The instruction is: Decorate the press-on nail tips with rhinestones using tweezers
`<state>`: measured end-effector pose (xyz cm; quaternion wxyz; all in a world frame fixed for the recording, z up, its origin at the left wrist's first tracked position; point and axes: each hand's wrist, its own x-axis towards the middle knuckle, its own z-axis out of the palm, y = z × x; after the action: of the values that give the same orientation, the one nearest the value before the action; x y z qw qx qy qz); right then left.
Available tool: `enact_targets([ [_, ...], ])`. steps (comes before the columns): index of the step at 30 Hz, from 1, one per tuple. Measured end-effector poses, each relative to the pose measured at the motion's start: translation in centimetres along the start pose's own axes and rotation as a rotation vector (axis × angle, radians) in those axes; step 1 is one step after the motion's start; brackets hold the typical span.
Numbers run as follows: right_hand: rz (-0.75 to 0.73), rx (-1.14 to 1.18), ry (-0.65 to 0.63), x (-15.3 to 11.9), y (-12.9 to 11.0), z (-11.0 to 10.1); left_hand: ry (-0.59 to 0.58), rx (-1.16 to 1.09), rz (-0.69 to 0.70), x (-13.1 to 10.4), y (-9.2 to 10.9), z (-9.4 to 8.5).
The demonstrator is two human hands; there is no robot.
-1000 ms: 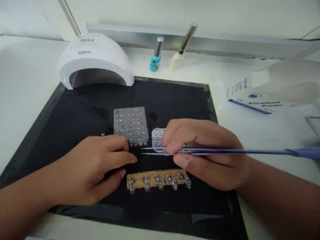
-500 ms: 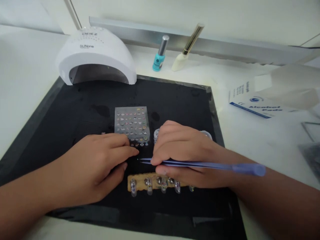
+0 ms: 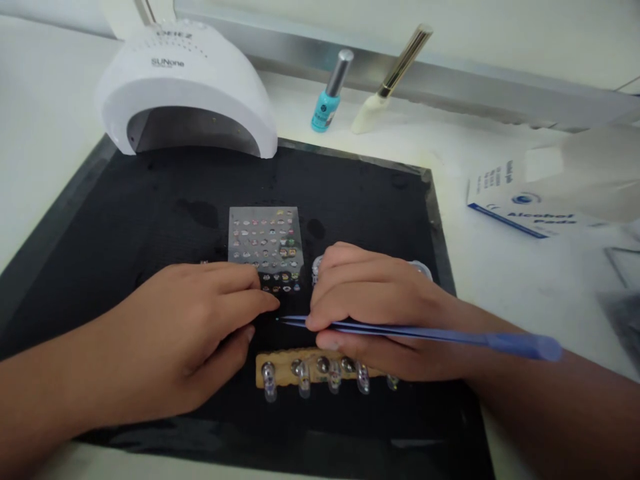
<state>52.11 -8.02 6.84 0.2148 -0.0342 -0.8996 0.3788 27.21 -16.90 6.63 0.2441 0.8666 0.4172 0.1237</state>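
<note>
My right hand (image 3: 370,293) is closed around blue tweezers (image 3: 425,332), which point left with their handle end over my wrist. A tiny light speck sits at the tips; I cannot make out what it is. My left hand (image 3: 200,320) rests palm down, index finger and thumb apart, by the lower left corner of a clear sticker sheet (image 3: 263,233) with rows of small cartoon pictures. It covers part of that corner. Below the tweezers lies a tan strip (image 3: 286,377) carrying several clear nail tips (image 3: 304,381) on round metal balls. My right hand partly hides the strip.
A white nail lamp (image 3: 185,87) stands at the back of the black mat (image 3: 165,200). Behind the mat are a turquoise polish bottle (image 3: 325,110) and a cream bottle with a gold cap (image 3: 370,113). An alcohol pads box (image 3: 520,197) is at right. A clear case (image 3: 421,269) shows behind my right hand.
The whole view has shifted slightly. The tweezers' arms look closer together near the tips, and their handle end sits farther right. My left hand has stayed almost in place.
</note>
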Motion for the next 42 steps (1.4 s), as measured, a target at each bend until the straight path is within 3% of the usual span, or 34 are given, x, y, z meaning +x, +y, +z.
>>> enact_targets([
  [10,0.019,-0.015,0.024,-0.1,-0.3,0.1,-0.011,-0.016,-0.003,0.1,0.1,-0.1],
  [17,0.051,0.101,0.096,-0.2,-0.5,-0.2,0.023,-0.054,0.005,0.1,0.0,0.1],
  [24,0.023,0.077,0.227,-0.6,-3.2,-0.9,0.078,-0.114,0.034,-0.6,-0.4,0.4],
  [29,0.042,0.063,0.342,-3.1,-5.2,-0.9,0.158,-0.195,0.029,-0.9,-0.3,0.2],
  [33,0.041,0.058,0.452,-4.8,-5.2,-0.1,0.224,-0.222,0.062,-0.9,0.8,-0.3],
  [38,0.007,0.09,0.475,-5.0,-4.4,0.8,0.224,-0.233,0.097,0.0,3.8,-0.5],
  [42,0.02,0.088,0.477,-5.0,-4.1,1.0,0.294,-0.259,0.231,1.2,3.9,0.4],
])
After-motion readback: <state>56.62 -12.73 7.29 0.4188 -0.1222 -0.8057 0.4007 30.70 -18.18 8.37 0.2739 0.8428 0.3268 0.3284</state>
